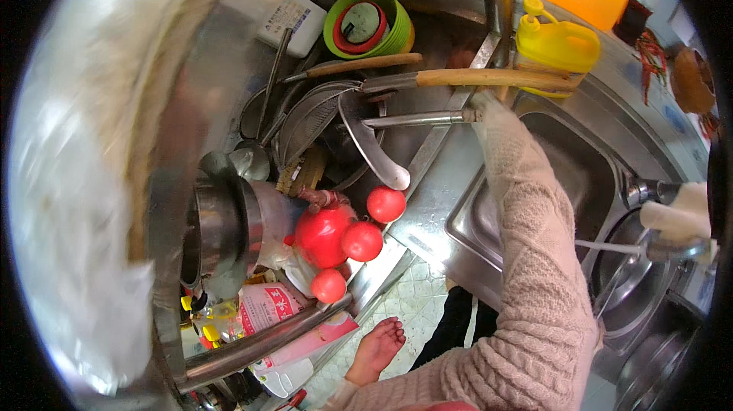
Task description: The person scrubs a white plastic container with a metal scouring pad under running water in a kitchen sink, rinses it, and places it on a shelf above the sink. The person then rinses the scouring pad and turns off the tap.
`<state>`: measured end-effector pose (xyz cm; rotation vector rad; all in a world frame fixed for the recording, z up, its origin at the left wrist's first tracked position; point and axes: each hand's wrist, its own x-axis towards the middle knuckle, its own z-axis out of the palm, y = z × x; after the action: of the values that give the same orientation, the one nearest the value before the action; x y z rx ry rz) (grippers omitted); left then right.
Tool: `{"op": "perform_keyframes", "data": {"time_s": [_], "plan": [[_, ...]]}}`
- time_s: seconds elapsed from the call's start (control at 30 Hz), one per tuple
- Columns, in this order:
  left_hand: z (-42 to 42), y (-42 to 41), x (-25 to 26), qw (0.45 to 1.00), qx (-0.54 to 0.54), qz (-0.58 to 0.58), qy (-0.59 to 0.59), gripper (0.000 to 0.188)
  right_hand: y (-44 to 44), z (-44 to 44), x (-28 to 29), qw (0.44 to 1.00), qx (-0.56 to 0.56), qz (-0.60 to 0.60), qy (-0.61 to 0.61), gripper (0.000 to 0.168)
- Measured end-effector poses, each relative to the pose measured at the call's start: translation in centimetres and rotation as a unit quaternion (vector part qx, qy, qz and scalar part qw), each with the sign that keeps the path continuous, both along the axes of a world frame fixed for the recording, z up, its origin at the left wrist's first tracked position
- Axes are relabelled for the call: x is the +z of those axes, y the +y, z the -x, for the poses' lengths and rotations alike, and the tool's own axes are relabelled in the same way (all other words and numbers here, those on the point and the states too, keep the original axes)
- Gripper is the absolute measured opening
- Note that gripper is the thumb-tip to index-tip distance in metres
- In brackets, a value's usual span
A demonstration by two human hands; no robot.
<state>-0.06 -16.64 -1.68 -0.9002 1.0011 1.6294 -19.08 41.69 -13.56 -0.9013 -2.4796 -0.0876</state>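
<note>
My left hand (380, 348) is low in the view, palm up, with its fingers loosely curled and nothing in them. Clad in a pink knitted sleeve, my right arm (532, 222) stretches up across the steel sink (561, 141). Its hand is mostly hidden near a long wooden handle (487, 77), so its grip does not show. Beside the cuff lies the metal shaft of a utensil with a curved blade (375, 147). Mesh strainers (315, 119) lie to the left. Red round objects (326, 233) of different sizes cluster below them.
Stacked green bowls (401, 21) stand at the top. A yellow jug (555, 41) is behind the sink. Pots (223, 227), a pink packet (266, 305) and bottles (217, 325) are at left, near a thick metal rail (257, 348). Another pan (624, 279) lies at right.
</note>
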Motion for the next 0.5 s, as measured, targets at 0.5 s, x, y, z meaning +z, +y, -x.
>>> {"op": "perform_keyframes", "data": {"time_s": [0.5], "plan": [[0.5, 0.0, 4.5, 0.980, -0.133, -0.147, 0.036, 0.014, -24.5, -24.6, -1.1, 0.938, -0.138, 0.313, 0.066, 0.026]]}}
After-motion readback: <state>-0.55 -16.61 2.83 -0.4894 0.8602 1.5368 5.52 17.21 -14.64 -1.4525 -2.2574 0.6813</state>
